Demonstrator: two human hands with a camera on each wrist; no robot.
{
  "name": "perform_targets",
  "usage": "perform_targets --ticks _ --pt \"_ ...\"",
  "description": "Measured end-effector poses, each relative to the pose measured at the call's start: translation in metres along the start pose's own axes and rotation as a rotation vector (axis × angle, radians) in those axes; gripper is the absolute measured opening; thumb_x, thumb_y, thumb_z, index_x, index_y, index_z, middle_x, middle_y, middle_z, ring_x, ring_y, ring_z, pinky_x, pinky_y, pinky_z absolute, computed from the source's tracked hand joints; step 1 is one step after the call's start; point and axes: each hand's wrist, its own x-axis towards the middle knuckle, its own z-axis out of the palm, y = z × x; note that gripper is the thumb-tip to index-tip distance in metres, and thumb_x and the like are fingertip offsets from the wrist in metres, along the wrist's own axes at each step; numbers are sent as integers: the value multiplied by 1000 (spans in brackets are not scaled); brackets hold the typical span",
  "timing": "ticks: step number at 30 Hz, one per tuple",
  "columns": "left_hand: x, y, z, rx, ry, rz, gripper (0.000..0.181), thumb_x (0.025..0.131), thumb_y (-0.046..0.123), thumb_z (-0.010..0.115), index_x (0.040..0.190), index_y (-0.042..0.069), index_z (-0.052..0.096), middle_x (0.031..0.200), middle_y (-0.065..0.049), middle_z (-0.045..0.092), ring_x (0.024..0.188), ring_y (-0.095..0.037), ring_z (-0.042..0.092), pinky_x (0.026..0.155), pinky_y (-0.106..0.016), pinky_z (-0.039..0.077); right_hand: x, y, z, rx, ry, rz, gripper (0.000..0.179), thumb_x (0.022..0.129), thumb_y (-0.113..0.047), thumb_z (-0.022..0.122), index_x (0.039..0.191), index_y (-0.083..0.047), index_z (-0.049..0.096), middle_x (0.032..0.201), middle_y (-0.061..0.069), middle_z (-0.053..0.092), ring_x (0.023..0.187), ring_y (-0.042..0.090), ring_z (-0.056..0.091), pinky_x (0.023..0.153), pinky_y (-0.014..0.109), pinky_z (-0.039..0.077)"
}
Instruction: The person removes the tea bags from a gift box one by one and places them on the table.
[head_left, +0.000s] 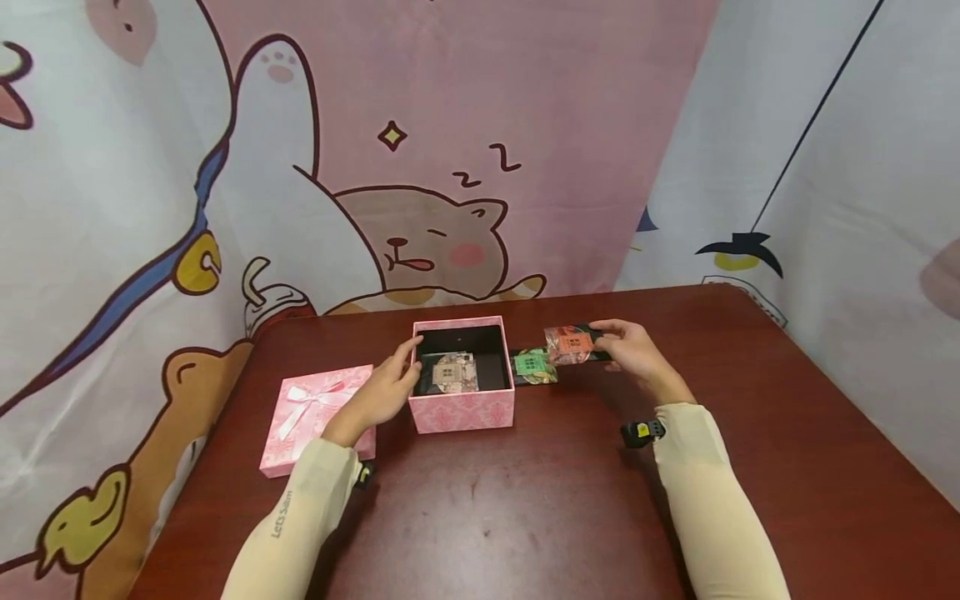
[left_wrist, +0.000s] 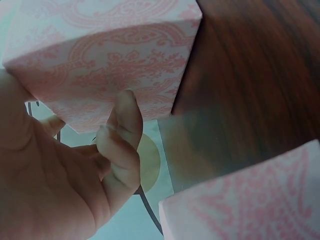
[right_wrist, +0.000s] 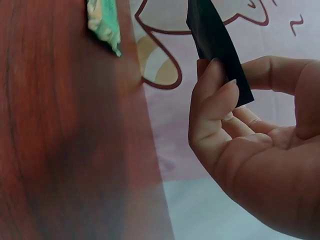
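A person works with both hands at a dark red-brown table (head_left: 480, 508). The step in hand seems to be handling a red packet (head_left: 573, 342) beside an open pink box (head_left: 462, 413). The right hand (head_left: 636, 352) pinches the packet's black right end between thumb and fingers; the printed part juts out to the left, toward the box. The right wrist view shows the dark end between the fingertips, held off the table. In the head view, the packet's left end overlaps a green packet (head_left: 532, 367), which lies just right of the box.

The left hand (head_left: 381, 390) holds the box at its left rim, reaching over the edge, with other fingers curled by the outer wall; whether those press it, one cannot tell. Inside the box lies another packet (head_left: 454, 373), pale and pinkish. A pink lid (head_left: 288, 433) with a bow rests to the left, partly behind the left arm.

The next move, one judges, calls for a firm pinch and a steadied box; any path over the box needs clearance above its rim.
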Motion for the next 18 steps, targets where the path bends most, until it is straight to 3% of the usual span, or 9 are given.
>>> perform_targets --ticks 6,13,18 --pt "0 1 0 0 -3 3 52 107 29 40 155 11 28 136 -27 51 118 -37 55 101 -58 40 3 12 -4 10 -1 20 49 100 -9 45 148 2 40 140 28 46 118 38 50 94 57 46" --pt "1 0 0 -1 -7 -7 52 107 30 39 155 13 28 138 -28 49 124 -39 51 105 -58 37 8 20 -9 9 -11 34 50 100 -9 46 148 2 39 140 29 47 120 39 50 93 56 47" --pt "1 -1 1 4 -8 -11 53 107 30 39 156 13 27 125 -25 55 116 -36 55 102 -57 40 12 24 -12 -13 -20 51 50 100 -10 46 148 2 39 141 28 44 119 36 49 91 51 49"
